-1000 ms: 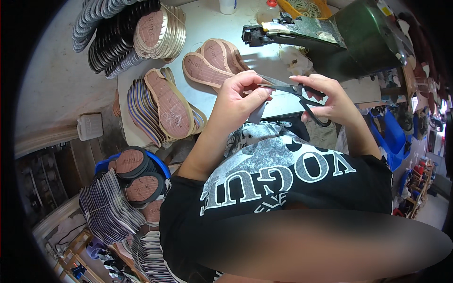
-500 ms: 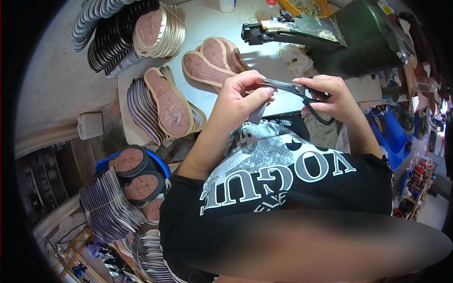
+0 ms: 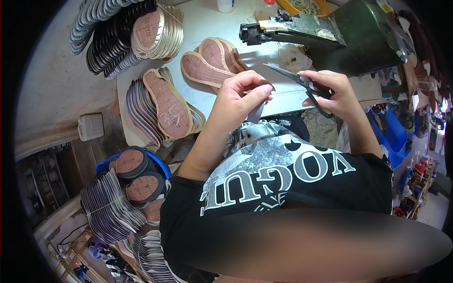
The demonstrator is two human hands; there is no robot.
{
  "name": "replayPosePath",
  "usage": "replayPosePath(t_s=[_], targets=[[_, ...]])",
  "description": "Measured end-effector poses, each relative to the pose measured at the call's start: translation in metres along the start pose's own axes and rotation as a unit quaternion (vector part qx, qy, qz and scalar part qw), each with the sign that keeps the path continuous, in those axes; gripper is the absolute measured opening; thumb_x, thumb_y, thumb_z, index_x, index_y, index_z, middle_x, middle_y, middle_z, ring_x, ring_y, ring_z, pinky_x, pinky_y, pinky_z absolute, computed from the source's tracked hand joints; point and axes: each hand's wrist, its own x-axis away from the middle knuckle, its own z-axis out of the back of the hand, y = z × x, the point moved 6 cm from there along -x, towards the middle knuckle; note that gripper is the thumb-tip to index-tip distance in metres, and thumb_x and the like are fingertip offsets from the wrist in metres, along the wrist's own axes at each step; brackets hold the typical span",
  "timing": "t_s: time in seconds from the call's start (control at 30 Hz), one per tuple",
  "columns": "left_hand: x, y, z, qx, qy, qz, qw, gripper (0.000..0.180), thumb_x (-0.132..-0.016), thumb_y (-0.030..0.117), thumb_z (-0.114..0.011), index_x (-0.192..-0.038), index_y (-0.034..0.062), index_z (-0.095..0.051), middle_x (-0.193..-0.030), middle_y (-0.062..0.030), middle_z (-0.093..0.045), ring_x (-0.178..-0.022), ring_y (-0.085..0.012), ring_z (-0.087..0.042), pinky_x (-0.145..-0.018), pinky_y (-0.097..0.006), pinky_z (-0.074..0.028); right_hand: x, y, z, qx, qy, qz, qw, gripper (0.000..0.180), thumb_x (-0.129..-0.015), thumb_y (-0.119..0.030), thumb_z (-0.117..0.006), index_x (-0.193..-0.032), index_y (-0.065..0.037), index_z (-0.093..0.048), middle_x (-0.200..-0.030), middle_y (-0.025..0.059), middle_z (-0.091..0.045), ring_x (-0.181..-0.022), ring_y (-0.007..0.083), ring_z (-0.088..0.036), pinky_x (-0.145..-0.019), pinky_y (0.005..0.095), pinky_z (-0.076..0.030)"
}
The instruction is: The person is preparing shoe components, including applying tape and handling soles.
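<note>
The left hand [image 3: 240, 96] pinches a small grey strip [image 3: 257, 112] between thumb and fingers, just above the near edge of the tabletop [image 3: 222, 28]. The right hand [image 3: 332, 94] is closed on the handles of black scissors [image 3: 302, 82], whose blades point left, toward the strip but apart from it. Soles [image 3: 203, 70] lie on the tabletop beyond the left hand.

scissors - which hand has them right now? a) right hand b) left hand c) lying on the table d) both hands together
a: the right hand grips the black handles of the scissors, whose blades point toward the left hand; that hand pinches a small grey strip instead, above the white table.
</note>
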Motion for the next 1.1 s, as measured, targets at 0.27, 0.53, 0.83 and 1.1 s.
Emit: replayPosePath(t_s=[0.27,0.53,0.83,1.1], targets=[[-0.004,0.004,0.009,0.062,0.060,-0.009,0.996,0.021,-0.101,0.014,-0.058,-0.119,0.0015,-0.061,-0.109,-0.0069,-0.068,-0.102,-0.0112,-0.064,-0.093,-0.027,-0.050,-0.001,-0.005,-0.005,-0.015,-0.006,0.041,0.999,0.072,-0.064,-0.020,-0.092,-0.130,-0.007,-0.066,-0.094,0.0036,-0.063,-0.076,0.0143,-0.053,-0.064,0.0272,-0.041],[-0.002,0.012,0.014,0.086,0.025,-0.034,0.995,0.025,-0.098,0.017,-0.061,-0.118,0.0029,-0.059,-0.110,-0.0114,-0.068,-0.104,-0.0162,-0.064,-0.094,-0.031,-0.051,0.002,0.001,-0.015,-0.018,-0.076,0.020,0.997,0.073,-0.064,-0.019,-0.092,-0.131,-0.007,-0.065,-0.094,0.0057,-0.063,-0.078,0.0171,-0.054,-0.066,0.0281,-0.041],[-0.001,0.012,0.014,0.048,-0.037,-0.013,0.998,0.022,-0.099,0.021,-0.058,-0.110,0.0026,-0.063,-0.103,-0.0109,-0.071,-0.099,-0.0152,-0.065,-0.084,-0.029,-0.050,0.001,0.003,-0.019,-0.032,-0.096,0.047,0.994,0.063,-0.071,-0.022,-0.089,-0.126,-0.006,-0.066,-0.083,0.0076,-0.060,-0.072,0.0211,-0.053,-0.063,0.0345,-0.043],[0.000,0.008,0.021,0.024,-0.059,-0.020,0.998,0.024,-0.099,0.024,-0.059,-0.109,0.0024,-0.063,-0.103,-0.0107,-0.071,-0.092,-0.0137,-0.064,-0.081,-0.029,-0.050,0.003,0.008,-0.023,-0.044,-0.131,0.031,0.990,0.061,-0.071,-0.025,-0.089,-0.123,-0.004,-0.066,-0.089,0.0097,-0.064,-0.072,0.0218,-0.053,-0.064,0.0348,-0.044]])
